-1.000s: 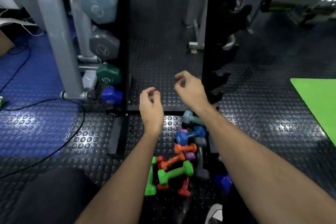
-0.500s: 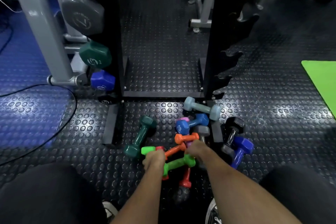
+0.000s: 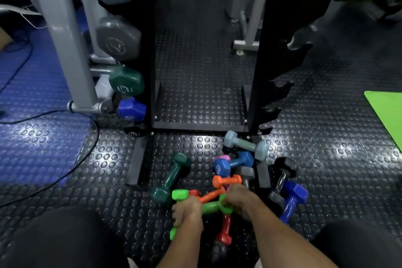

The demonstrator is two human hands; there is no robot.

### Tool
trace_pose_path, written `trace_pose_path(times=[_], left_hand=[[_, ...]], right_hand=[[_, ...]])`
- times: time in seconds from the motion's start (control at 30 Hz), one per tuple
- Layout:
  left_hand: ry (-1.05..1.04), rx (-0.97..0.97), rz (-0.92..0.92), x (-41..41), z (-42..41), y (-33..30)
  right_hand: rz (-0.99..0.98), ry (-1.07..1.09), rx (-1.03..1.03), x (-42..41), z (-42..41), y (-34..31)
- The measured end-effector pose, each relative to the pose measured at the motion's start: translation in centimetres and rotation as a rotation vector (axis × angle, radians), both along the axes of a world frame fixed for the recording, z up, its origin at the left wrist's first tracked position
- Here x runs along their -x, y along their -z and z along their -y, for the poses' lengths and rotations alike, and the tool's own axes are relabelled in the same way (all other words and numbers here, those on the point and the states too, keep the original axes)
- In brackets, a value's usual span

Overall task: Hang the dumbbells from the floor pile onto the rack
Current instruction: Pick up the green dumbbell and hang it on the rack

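Both hands are down in the floor pile: the left hand wraps its grip around a bright green dumbbell whose head pokes out just beyond the knuckles, and the right hand curls its grip over the far head of a second green dumbbell lying between the two grips. Just past the right grip sits an orange dumbbell, with a blue dumbbell and a pale blue dumbbell farther out; a red dumbbell lies under and behind the grips, toward the person. Left of the left grip rests a dark green dumbbell; right of the right grip, a deep blue dumbbell beside a black one. Beyond the pile stands the black rack, its right-hand hooks bare, while a few heads show along its left side. By my read, it's early going: nearly the whole pile is yet to hang.
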State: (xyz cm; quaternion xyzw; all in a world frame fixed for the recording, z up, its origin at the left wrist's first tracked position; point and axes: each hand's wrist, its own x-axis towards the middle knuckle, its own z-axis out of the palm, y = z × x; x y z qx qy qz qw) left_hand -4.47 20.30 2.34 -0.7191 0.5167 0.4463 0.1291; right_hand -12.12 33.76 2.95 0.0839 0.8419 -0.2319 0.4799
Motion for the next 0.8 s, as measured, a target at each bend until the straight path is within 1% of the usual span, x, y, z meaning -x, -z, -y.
trace_pose_path(times=[0.07,0.13,0.2,0.23,0.3,0.37,0.47,0.53,0.57,0.6,0.63,0.67,0.7,0.77,0.8], left_hand=[[0.052,0.048,-0.031,0.2,1.2,-2.9],[0.016,0.082,-0.089,0.6,2.7,-4.6],[-0.022,0.125,-0.188,1.4,4.0,-6.7],[-0.035,0.14,-0.233,1.9,4.8,-7.4],[-0.07,0.164,-0.309,2.7,6.3,-9.7],[-0.192,0.167,-0.459,3.2,7.8,-13.2],[-0.299,0.14,-0.696,4.8,10.0,-18.7],[-0.453,0.173,-0.899,6.0,11.3,-22.1],[-0.552,0.146,-1.015,6.5,11.9,-24.0],[-0.65,0.077,-1.15,6.8,12.3,-26.0],[-0.726,-0.032,-1.254,7.1,12.6,-27.9],[-0.774,-0.145,-1.327,7.2,13.2,-30.0],[-0.798,-0.3,-1.396,7.0,13.6,-32.1],[-0.752,-0.63,-1.562,6.1,14.7,-36.3],[-0.717,-0.698,-1.645,5.7,15.2,-38.3]], right_hand=[[-0.031,-0.014,0.071,0.4,0.3,-1.6],[-0.121,0.016,0.144,1.2,1.3,-4.0],[-0.193,0.029,0.23,1.6,2.4,-6.4],[-0.231,0.013,0.264,1.9,3.1,-8.1],[-0.376,-0.065,0.341,2.8,4.3,-11.1],[-0.517,-0.145,0.421,3.9,5.4,-14.2],[-0.74,-0.235,0.516,5.5,7.9,-21.4],[-0.93,-0.305,0.599,6.1,9.7,-27.0],[-1.019,-0.344,0.652,6.3,10.5,-29.8],[-1.102,-0.383,0.706,6.4,11.3,-32.5],[-1.168,-0.422,0.742,6.3,12.1,-35.1],[-1.234,-0.469,0.765,6.2,12.8,-37.5],[-1.29,-0.519,0.77,6.0,13.4,-39.7],[-1.386,-0.605,0.763,5.4,14.5,-43.4],[-1.436,-0.634,0.766,5.1,14.9,-44.7]])
